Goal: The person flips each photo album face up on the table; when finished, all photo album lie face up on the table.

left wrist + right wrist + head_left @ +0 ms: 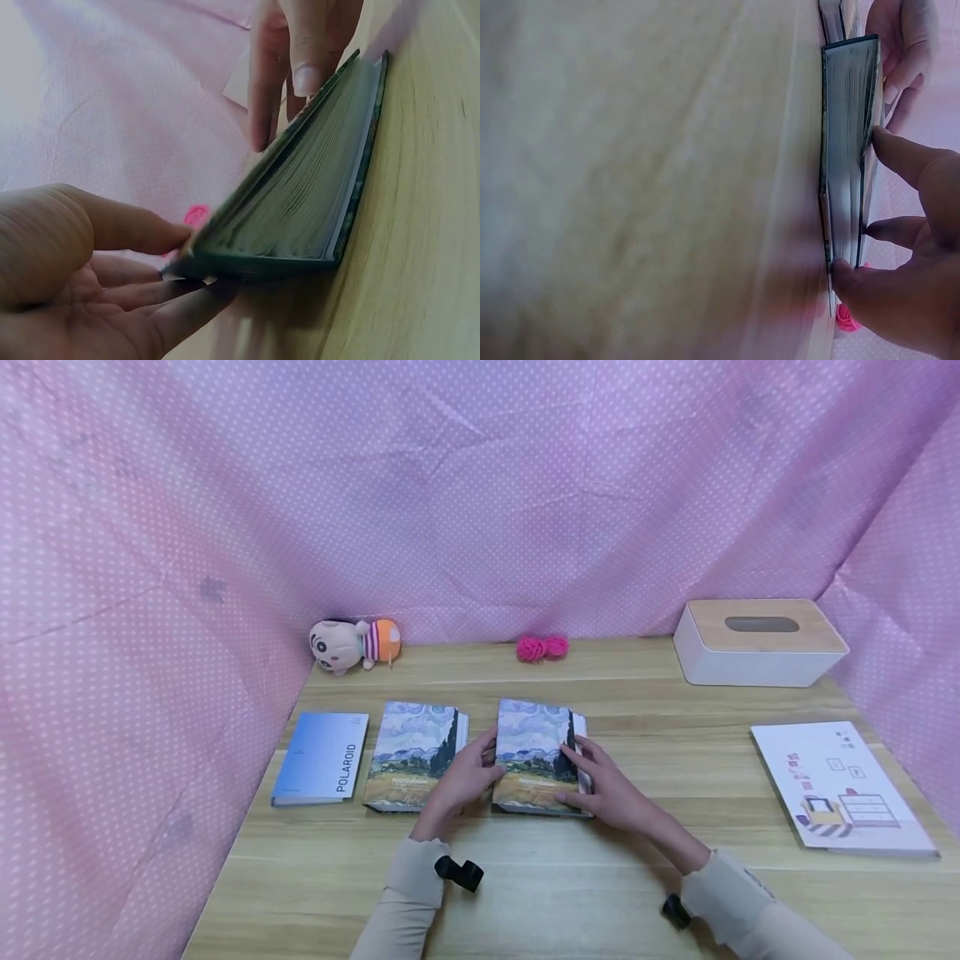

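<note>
A photo album (pixel 534 752) with a painted landscape cover lies on the wooden table in front of me. My left hand (pixel 468 772) grips its spine side, thumb on the front cover and fingers along the spine, as the left wrist view shows. From the other side my right hand (pixel 611 789) holds it; in the right wrist view thumb and a finger rest on the cover while another finger touches the page edge. A matching photo album (pixel 408 760) lies just left of my left hand. Its lower right part is partly hidden by that hand.
A blue Polaroid album (pixel 318 758) lies at the left. A white illustrated book (pixel 843 785) lies at the right. Along the back are a plush doll (pixel 352 645), pink yarn (pixel 542 648) and a tissue box (pixel 761 643). Pink dotted cloth (pixel 480 502) surrounds the table.
</note>
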The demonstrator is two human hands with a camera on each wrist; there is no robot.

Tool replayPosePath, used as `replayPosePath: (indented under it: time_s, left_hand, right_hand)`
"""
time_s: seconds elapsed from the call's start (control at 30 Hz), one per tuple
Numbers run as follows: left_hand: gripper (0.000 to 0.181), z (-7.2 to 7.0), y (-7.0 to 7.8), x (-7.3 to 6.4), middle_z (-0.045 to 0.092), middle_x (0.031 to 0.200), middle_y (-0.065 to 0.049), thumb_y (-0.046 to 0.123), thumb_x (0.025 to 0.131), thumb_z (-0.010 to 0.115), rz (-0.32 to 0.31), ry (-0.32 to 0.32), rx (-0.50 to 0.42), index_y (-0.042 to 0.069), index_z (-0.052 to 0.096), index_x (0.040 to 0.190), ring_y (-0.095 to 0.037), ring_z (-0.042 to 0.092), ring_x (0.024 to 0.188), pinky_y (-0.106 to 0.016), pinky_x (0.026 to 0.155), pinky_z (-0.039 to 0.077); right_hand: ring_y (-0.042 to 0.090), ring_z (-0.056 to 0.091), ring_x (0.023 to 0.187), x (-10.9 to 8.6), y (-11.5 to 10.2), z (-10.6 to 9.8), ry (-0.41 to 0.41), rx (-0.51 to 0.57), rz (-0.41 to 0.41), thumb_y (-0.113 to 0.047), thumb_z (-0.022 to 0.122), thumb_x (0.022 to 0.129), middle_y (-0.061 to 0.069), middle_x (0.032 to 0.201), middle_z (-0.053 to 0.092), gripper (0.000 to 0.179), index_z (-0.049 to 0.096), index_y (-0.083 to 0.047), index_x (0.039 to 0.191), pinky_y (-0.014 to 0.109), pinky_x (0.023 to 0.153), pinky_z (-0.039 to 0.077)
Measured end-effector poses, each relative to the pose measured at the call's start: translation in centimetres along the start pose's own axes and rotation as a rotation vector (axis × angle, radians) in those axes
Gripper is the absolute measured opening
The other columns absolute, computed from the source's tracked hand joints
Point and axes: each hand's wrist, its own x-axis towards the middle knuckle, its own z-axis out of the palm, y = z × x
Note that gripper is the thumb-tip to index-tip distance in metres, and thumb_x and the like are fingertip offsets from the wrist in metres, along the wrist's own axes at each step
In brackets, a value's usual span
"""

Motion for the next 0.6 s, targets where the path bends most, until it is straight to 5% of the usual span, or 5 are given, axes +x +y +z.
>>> replayPosePath:
  time_s: [0.33,0.6]
  left_hand:
    - [0.070,0.3,0.1,0.1,0.046,0.144,-0.019,0.009,0.092,0.060,-0.025,0.095,0.258,0.006,0.023,0.152,-0.034,0.052,0.122,-0.044,0.092,0.049]
    - [0.065,1.0,1.1,0.1,0.035,0.151,-0.020,0.017,0.094,0.058,-0.039,0.168,0.369,-0.002,0.028,0.148,-0.037,0.034,0.138,-0.048,0.114,0.030]
  right_hand:
    - [0.043,0.015,0.143,-0.2,-0.1,0.1,-0.013,-0.029,-0.012,-0.043,0.069,0.085,0.018,0.158,0.016,0.079,0.035,-0.012,0.148,0.063,0.111,0.023]
    - [0.043,0.017,0.143,-0.3,-0.2,-0.1,-0.025,-0.030,-0.018,-0.043,0.068,0.086,0.019,0.158,0.017,0.077,0.036,-0.010,0.148,0.062,0.111,0.023]
